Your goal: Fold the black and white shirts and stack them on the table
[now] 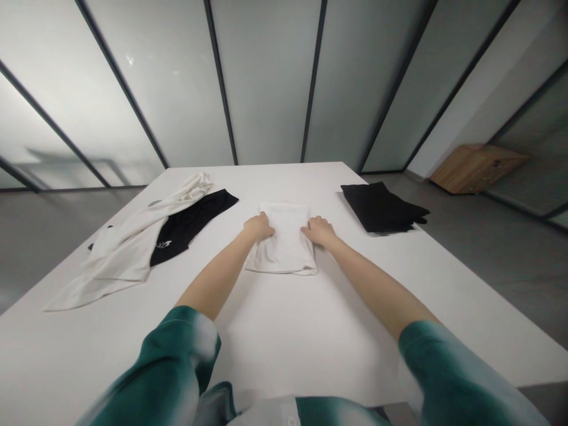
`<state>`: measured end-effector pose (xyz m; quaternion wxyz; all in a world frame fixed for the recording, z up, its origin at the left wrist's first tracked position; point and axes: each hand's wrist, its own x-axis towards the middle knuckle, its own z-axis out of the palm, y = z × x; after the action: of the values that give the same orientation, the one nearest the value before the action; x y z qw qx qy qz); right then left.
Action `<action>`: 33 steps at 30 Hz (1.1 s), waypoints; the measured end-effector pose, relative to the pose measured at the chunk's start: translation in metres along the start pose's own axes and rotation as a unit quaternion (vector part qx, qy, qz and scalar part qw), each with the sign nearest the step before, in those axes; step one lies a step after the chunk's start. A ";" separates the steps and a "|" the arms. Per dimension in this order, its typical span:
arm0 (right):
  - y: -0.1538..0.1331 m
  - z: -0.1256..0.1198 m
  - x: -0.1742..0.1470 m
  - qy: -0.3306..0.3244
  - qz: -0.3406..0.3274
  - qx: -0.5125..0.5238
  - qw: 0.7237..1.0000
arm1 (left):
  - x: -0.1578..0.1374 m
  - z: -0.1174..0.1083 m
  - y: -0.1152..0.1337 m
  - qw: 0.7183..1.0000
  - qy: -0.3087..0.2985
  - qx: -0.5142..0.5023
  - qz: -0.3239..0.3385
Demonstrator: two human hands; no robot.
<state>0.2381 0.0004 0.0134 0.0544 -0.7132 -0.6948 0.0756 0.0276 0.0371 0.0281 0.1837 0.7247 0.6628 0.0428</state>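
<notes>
A white garment [284, 239], folded into a compact rectangle, lies flat in the middle of the white table [288, 331]. My left hand [258, 227] pinches its left edge, the thumb resting on top of the cloth. On the opposite edge my right hand [320, 231] has a similar hold, thumb over the fabric and fingers curled at the side. The near edge of the fold shows a few layers and slight wrinkles.
To the left lie a loose, spread white garment [128, 248] and a black garment [190, 225] with a small white print, partly overlapped. A folded black stack of cloth [381, 207] sits by the right edge. Beyond stand a wooden cabinet [477, 168] and frosted glass panels [270, 83].
</notes>
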 end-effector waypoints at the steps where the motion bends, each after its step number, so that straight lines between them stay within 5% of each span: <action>1: -0.003 0.001 0.005 0.002 0.003 0.025 1.000 | 0.003 -0.002 -0.004 1.000 -0.005 -0.016 -0.004; 4: -0.007 0.004 0.018 0.008 0.023 0.149 0.989 | 0.011 -0.003 -0.011 0.995 0.010 -0.102 -0.004; 7: -0.004 0.007 0.026 0.014 0.071 0.310 0.948 | 0.016 0.003 -0.014 0.966 0.006 -0.257 -0.003; 11: 0.007 0.011 0.025 0.033 0.101 0.476 0.873 | 0.016 0.007 -0.019 0.882 -0.034 -0.470 -0.008; 16: 0.013 0.009 0.024 0.053 0.077 0.559 0.824 | 0.018 0.003 -0.025 0.801 -0.007 -0.598 0.008; 20: 0.011 -0.015 0.037 0.061 0.058 0.590 0.803 | 0.029 -0.022 -0.021 0.822 0.042 -0.566 0.048; 27: 0.006 -0.077 0.070 0.143 -0.061 0.542 0.826 | 0.043 -0.096 -0.007 0.850 0.170 -0.455 0.202; 30: 0.013 -0.074 0.056 0.141 -0.101 0.497 0.850 | 0.025 -0.093 -0.018 0.869 0.170 -0.408 0.224; 33: 0.026 -0.051 0.022 0.091 -0.108 0.366 0.920 | 0.000 -0.067 -0.041 0.923 0.066 -0.333 0.182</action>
<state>0.2736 0.0227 0.0580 0.3822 -0.5677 -0.6839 0.2527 -0.0319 0.0536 0.0769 0.3597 0.7252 0.4778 0.3413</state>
